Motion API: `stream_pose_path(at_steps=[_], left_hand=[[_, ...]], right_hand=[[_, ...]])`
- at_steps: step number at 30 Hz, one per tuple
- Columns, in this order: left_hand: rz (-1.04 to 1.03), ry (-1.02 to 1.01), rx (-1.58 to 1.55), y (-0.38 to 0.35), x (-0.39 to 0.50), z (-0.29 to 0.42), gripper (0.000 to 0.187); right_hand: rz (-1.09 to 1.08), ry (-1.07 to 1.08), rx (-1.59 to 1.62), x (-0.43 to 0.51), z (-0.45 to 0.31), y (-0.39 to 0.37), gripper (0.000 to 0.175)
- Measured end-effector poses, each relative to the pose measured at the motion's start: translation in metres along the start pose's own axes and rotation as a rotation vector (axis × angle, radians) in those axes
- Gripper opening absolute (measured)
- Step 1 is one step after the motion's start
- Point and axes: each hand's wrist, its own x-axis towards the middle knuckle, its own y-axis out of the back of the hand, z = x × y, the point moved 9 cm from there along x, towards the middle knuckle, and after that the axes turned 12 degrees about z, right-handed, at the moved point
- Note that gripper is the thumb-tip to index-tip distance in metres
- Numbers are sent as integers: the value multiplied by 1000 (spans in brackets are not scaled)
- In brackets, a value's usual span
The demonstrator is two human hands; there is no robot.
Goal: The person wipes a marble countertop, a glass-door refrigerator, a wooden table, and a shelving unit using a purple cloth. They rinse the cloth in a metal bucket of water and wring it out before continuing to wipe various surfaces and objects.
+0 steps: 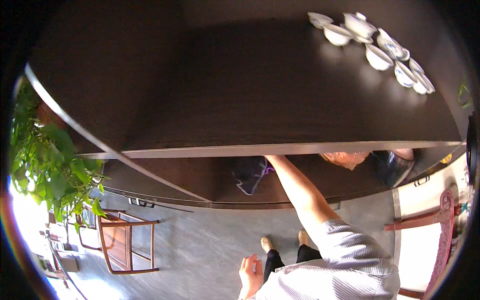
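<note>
My right forearm (300, 183) reaches up into the space below a dark wooden shelf board (232, 93). The board's pale front edge hides my right hand from the wrist on, so anything it holds is out of sight. Left of the wrist, on the lower level, lies a dark item with a pale edge or cord (249, 180) and a bit of purple at its side; its kind is unclear. My left hand (251, 272) hangs low near my body above the floor, empty, its fingers loosely bent.
White lidded bowls and cups (378, 56), some blue-patterned, stand at the board's far right. Below are an orange rock-like lump (348, 159) and a dark rounded vessel (395, 167). A leafy plant (56, 157) hangs left, above a wooden chair (127, 240). Reddish carved furniture (438, 221) stands right.
</note>
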Motion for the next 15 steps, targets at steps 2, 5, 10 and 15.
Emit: stream_pose_path(at_steps=[2, 5, 10, 15], left_hand=[[-18, 61, 0, -6, -12, -8, 23], [-63, 23, 0, -19, -13, 0, 23], [-74, -144, -11, -32, 8, 39, 23], [-72, -254, -13, -45, 32, 88, 26]], right_hand=[[-240, 106, -408, -37, -40, -31, 53], [-316, 529, -473, -120, -77, -24, 67], [147, 248, -385, -65, -23, 84, 45], [-34, 24, -508, -60, -29, 52, 38]])
